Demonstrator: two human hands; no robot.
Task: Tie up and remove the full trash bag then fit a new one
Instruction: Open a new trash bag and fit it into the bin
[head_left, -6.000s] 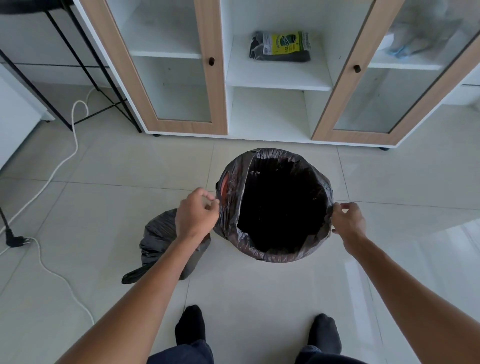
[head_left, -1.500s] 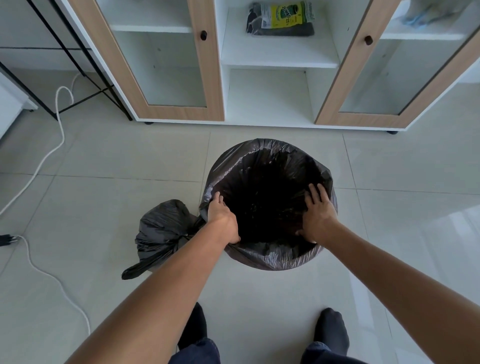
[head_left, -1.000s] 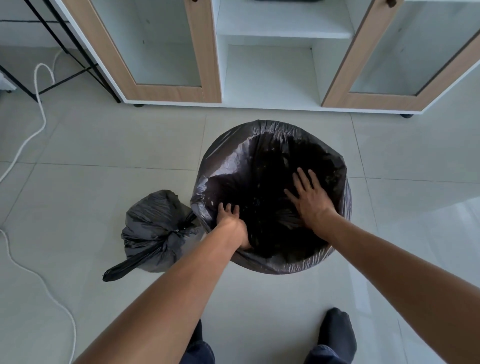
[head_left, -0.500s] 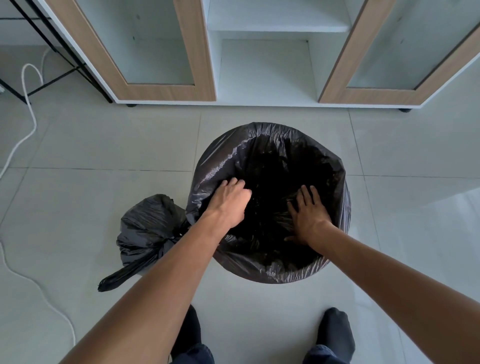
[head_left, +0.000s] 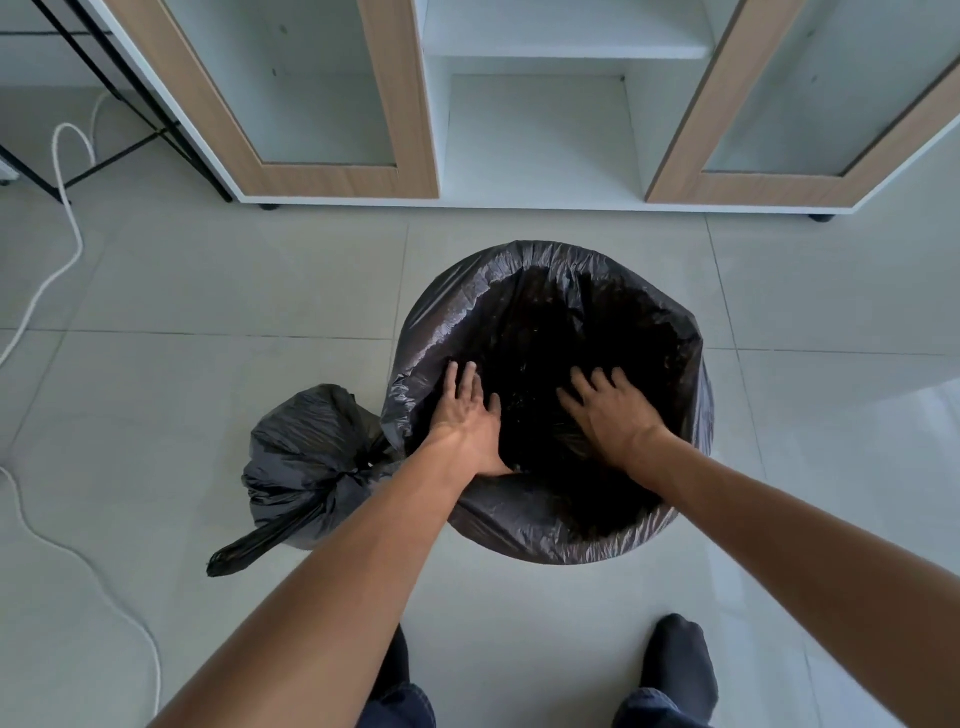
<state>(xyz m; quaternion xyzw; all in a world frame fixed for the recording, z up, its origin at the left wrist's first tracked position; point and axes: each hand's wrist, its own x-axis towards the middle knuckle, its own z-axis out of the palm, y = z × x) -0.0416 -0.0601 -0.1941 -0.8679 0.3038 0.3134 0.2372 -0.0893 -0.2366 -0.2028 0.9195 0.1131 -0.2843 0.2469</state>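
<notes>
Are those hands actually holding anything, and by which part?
Nothing is held. The left hand and right hand lie open, fingers spread, pressing the new bag inside its mouth.

Showing crinkled, glossy black plastic liner (head_left: 550, 525) and tied bag (head_left: 306, 462); smooth, shiny floor tiles (head_left: 208, 395); matt wood-grain cabinet frames (head_left: 343, 179).

I can read no text, label, brand, number or sign anywhere in front of me.
</notes>
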